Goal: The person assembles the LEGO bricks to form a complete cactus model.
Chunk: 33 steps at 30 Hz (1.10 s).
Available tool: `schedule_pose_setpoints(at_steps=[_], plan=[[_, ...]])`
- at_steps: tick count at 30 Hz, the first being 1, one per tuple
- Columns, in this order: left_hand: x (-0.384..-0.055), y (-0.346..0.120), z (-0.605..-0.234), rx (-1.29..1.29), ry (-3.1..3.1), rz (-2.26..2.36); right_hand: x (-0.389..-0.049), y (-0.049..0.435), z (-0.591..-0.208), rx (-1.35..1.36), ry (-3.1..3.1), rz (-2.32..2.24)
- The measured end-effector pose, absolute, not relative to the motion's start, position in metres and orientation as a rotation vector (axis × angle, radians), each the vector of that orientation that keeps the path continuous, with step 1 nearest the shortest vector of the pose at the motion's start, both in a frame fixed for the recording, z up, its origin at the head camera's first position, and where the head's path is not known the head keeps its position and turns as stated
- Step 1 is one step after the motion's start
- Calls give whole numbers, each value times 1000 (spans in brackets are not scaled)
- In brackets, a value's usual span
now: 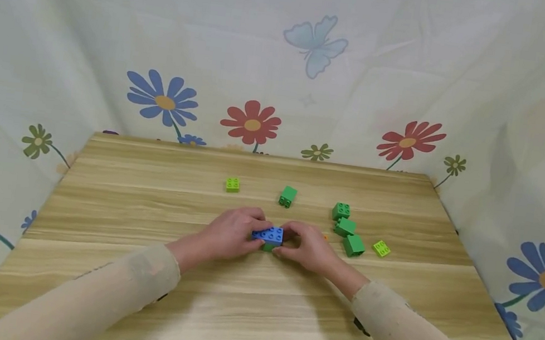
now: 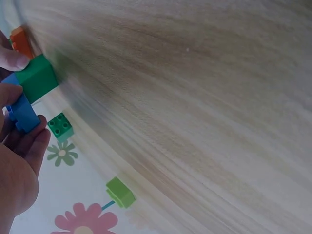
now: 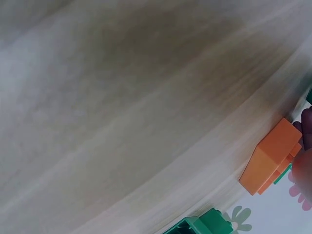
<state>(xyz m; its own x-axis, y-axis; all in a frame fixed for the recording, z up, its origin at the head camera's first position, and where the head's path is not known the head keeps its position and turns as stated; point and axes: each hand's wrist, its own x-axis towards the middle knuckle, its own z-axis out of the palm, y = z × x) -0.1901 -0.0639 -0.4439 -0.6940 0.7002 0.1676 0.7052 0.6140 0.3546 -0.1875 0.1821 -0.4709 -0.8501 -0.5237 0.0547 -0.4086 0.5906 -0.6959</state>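
In the head view a blue brick [image 1: 271, 233] sits on top of a green brick [image 1: 271, 246], near the middle of the table. My left hand [image 1: 234, 234] pinches the blue brick from its left side. From the right side my right hand [image 1: 310, 247] holds the green brick with curled fingers. The left wrist view shows the blue brick [image 2: 24, 113] overhanging the green brick [image 2: 38, 78], with a fingertip of the right hand pressed on the green one. Only a bit of the right hand [image 3: 304, 168] shows in its own wrist view, at the right edge.
An orange brick [image 3: 270, 156] stands just beyond the right hand. Several green bricks [image 1: 345, 227] cluster to the right, beside a lime brick [image 1: 382, 248]. Farther back lie another lime brick [image 1: 232, 185] and a green brick [image 1: 287, 196]. A flowered cloth [image 1: 206, 44] hangs behind the table.
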Motion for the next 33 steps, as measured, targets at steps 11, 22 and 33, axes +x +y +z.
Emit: schedule_pose_setpoints(at_steps=[11,22,33], plan=[[-189,-62,-444,-1100,-2904,-738,-188,184,-472,-764,2645,-1096],[-192,-81,-437,-891,-3027,-985,-188,181,-470,-775,2652,-1071],[-202,-116,-425,-889,-3003,-984,-189,182,-471,-788,2670,-1062]])
